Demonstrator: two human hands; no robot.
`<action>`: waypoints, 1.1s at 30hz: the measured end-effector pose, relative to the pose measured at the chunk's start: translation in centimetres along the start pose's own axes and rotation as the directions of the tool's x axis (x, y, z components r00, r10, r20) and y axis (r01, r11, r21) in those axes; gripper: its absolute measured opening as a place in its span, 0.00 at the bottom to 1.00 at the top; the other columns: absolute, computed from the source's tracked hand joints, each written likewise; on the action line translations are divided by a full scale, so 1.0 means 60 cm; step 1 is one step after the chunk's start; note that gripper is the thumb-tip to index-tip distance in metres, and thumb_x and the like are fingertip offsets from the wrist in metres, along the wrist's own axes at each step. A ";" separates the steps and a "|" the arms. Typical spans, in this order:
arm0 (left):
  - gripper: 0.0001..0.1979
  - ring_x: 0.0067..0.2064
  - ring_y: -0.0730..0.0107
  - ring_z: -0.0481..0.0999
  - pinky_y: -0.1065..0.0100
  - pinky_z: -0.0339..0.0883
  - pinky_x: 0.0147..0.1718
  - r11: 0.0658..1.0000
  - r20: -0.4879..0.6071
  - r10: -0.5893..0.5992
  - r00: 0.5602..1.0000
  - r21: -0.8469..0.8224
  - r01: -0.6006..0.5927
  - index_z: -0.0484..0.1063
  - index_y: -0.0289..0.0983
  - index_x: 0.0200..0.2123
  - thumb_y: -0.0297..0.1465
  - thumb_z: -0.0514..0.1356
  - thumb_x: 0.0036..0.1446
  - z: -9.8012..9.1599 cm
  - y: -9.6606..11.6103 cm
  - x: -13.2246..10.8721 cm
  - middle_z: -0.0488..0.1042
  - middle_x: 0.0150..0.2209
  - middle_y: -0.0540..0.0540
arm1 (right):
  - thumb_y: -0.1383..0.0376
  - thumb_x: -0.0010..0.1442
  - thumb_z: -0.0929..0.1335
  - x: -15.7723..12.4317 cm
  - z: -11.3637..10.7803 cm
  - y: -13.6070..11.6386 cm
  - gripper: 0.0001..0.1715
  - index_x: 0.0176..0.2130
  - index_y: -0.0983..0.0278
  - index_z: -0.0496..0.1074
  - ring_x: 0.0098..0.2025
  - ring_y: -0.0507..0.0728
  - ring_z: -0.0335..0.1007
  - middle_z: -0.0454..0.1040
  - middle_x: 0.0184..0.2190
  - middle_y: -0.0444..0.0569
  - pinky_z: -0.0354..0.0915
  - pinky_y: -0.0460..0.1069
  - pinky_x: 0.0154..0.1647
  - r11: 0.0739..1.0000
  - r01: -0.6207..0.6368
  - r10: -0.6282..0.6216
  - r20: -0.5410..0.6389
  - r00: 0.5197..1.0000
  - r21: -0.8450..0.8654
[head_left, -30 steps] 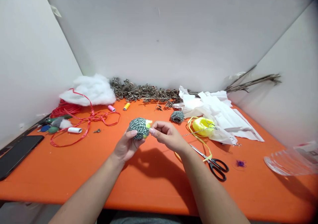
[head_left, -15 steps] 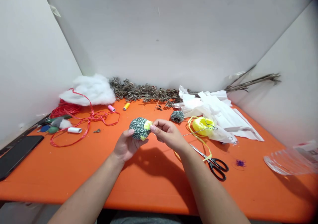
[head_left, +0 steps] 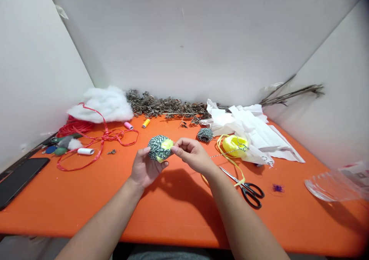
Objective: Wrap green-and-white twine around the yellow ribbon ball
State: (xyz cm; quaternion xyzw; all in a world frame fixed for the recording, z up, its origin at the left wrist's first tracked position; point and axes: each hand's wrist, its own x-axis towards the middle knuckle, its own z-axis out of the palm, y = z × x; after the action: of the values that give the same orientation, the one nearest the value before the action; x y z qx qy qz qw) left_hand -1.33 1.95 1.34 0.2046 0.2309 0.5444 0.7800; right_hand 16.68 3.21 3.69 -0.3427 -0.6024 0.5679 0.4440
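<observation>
My left hand (head_left: 144, 169) is closed around a ball of dark green and white twine (head_left: 157, 144), holding it above the table. Yellow ribbon (head_left: 166, 144) shows on the ball's right side and at its lower edge. At that right edge, the thumb and forefinger of my right hand (head_left: 191, 154) pinch the yellow ribbon. Behind my right wrist a strand of twine (head_left: 226, 152) runs toward a yellow ribbon roll (head_left: 235, 146); whether the strand is also in the pinch is hidden. A smaller twine skein (head_left: 205, 134) lies beyond my right hand.
Black-handled scissors (head_left: 250, 192) lie right of my right forearm. White paper (head_left: 253, 127), dried plants (head_left: 167, 106), white stuffing (head_left: 103, 104) and red ribbon (head_left: 76, 126) line the back. A phone (head_left: 21, 181) sits far left, a clear plastic container (head_left: 331, 187) far right.
The twine ball has turned in my left hand and shifted slightly left, so more of the yellow ribbon faces me. My right fingers have followed and stay at its edge.
</observation>
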 end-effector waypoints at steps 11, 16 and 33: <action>0.10 0.35 0.69 0.78 0.69 0.75 0.33 0.994 -0.107 0.102 0.989 0.051 -0.097 0.78 0.34 0.37 0.35 0.61 0.58 0.005 -0.013 0.023 0.82 0.37 0.45 | 0.46 0.57 0.73 0.006 0.006 0.020 0.24 0.30 0.63 0.68 0.25 0.50 0.54 0.63 0.23 0.40 0.51 0.47 0.26 0.989 0.026 -0.038 -0.084 0.996 -0.145; 0.18 0.35 0.69 0.78 0.71 0.73 0.33 0.988 -0.099 0.119 0.988 0.107 -0.109 0.78 0.34 0.42 0.35 0.72 0.48 -0.002 -0.025 0.021 0.81 0.38 0.45 | 0.46 0.56 0.74 0.008 0.011 0.027 0.25 0.29 0.62 0.67 0.26 0.51 0.57 0.66 0.24 0.41 0.54 0.47 0.28 0.990 0.008 -0.024 -0.106 0.994 -0.143; 0.19 0.36 0.73 0.77 0.74 0.71 0.33 0.978 -0.127 0.174 0.977 0.138 -0.156 0.78 0.36 0.40 0.34 0.75 0.45 -0.010 -0.028 0.027 0.80 0.37 0.48 | 0.40 0.52 0.73 0.009 0.010 0.019 0.30 0.28 0.64 0.69 0.24 0.49 0.52 0.63 0.22 0.40 0.51 0.46 0.25 0.986 -0.064 0.051 -0.088 0.995 -0.152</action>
State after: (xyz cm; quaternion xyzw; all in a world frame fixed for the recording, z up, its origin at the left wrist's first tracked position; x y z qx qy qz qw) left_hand 0.09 2.98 -0.32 0.2341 0.3010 0.6043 0.6996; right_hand 15.80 3.63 2.64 -0.4168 -0.6153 0.5173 0.4244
